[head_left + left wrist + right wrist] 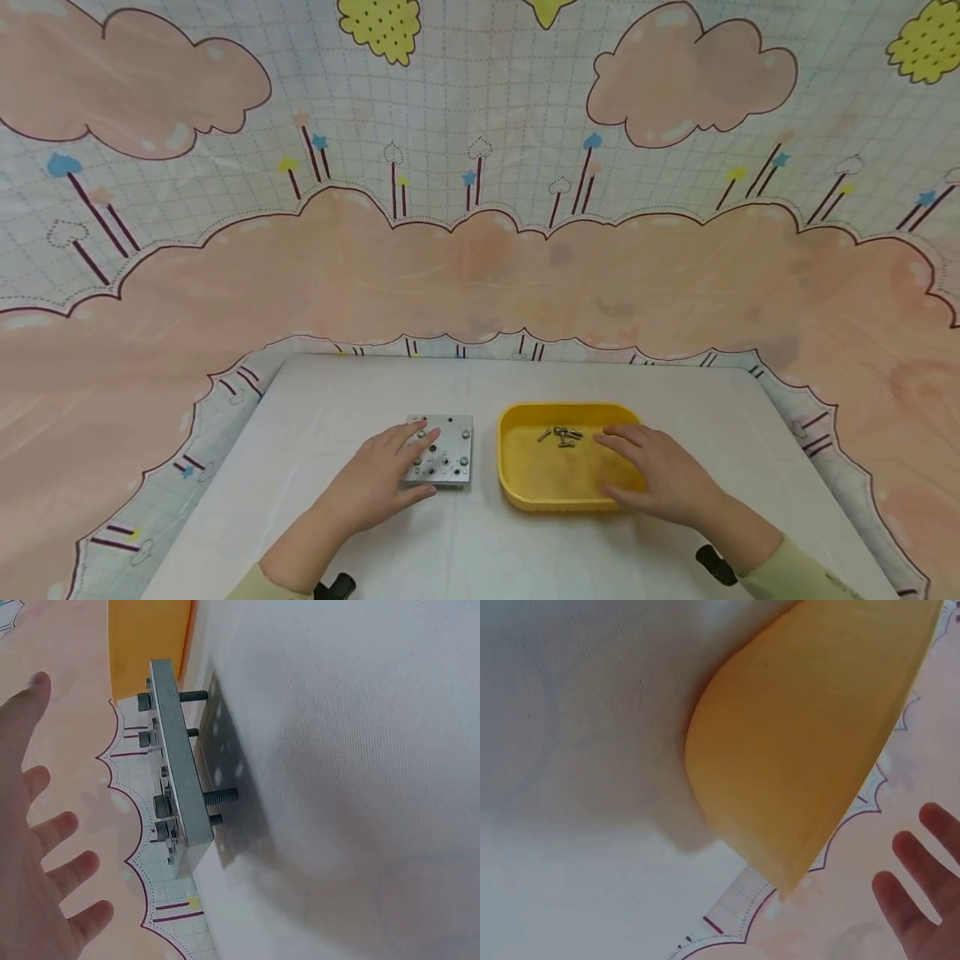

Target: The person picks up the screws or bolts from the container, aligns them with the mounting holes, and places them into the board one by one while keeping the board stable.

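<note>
A square metal plate (pixel 447 452) with several bolts set in its holes lies on the white table (pixel 480 542). My left hand (pixel 396 468) hovers over its left edge, fingers straight and spread. In the left wrist view the plate (pixel 180 769) shows edge-on, raised on bolt shanks, and the left hand (pixel 45 862) is open and apart from it. To the right stands a yellow tray (pixel 525 479) with a few loose bolts (pixel 562 436). My right hand (pixel 647 467) reaches flat over the tray's right side, holding nothing. The right wrist view shows the tray's outer wall (pixel 802 742) and straight fingers (pixel 911 900).
A patterned pink and white cloth (pixel 480 267) covers the surroundings and rises behind the table. The table's far edge (pixel 517 360) lies just beyond the tray. Black wrist mounts (pixel 715 565) show at the bottom of the head view.
</note>
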The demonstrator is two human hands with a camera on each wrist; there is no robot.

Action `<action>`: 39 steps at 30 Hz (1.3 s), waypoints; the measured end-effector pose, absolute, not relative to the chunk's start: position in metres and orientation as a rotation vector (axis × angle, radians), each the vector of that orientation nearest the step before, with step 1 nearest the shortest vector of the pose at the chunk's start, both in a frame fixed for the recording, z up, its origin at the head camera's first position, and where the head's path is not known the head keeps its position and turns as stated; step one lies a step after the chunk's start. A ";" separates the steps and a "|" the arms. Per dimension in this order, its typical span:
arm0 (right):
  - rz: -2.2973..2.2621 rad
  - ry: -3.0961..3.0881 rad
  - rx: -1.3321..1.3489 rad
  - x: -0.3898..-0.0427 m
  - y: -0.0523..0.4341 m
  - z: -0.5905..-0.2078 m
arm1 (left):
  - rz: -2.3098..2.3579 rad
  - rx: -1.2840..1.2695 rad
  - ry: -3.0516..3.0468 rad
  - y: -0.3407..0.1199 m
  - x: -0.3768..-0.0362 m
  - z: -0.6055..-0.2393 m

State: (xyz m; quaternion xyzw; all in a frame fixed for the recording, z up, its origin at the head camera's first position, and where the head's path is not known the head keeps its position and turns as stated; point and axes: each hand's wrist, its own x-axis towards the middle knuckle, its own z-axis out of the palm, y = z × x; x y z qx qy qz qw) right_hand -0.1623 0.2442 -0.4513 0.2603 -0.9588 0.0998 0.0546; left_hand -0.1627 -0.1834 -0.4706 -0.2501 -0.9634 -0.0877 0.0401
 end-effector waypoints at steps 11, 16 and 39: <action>0.564 -3.102 0.840 -0.187 0.245 -0.441 | -0.600 -0.527 -3.118 -0.198 -0.173 -0.476; 0.669 -3.192 0.909 -0.203 0.240 -0.432 | -0.789 -0.445 -3.176 -0.207 -0.181 -0.481; 0.554 -3.464 0.917 -0.264 0.204 -0.436 | -1.100 -0.330 -3.254 -0.225 -0.210 -0.496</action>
